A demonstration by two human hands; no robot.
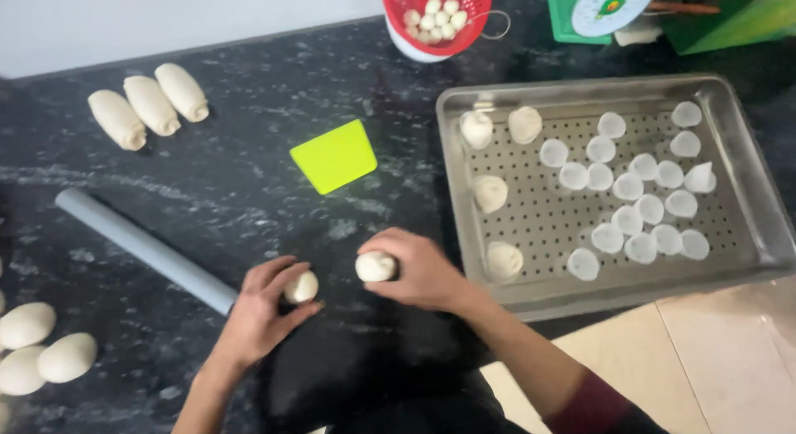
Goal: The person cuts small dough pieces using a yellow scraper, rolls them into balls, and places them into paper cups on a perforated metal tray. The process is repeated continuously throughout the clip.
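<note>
Left hand [261,305] and right hand [414,268] each grip a dough ball [301,286] on the dark speckled counter [249,177].

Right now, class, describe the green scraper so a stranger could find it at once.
Start at the dark stone counter. Left of the steel tray, above both hands, lies the scraper. It is the only flat, bright yellow-green piece there; the things around it are pale dough and a grey rolling pin.

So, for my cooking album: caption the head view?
Two hands, left hand and right hand, each shaping a dough ball beside a perforated steel tray.
</note>
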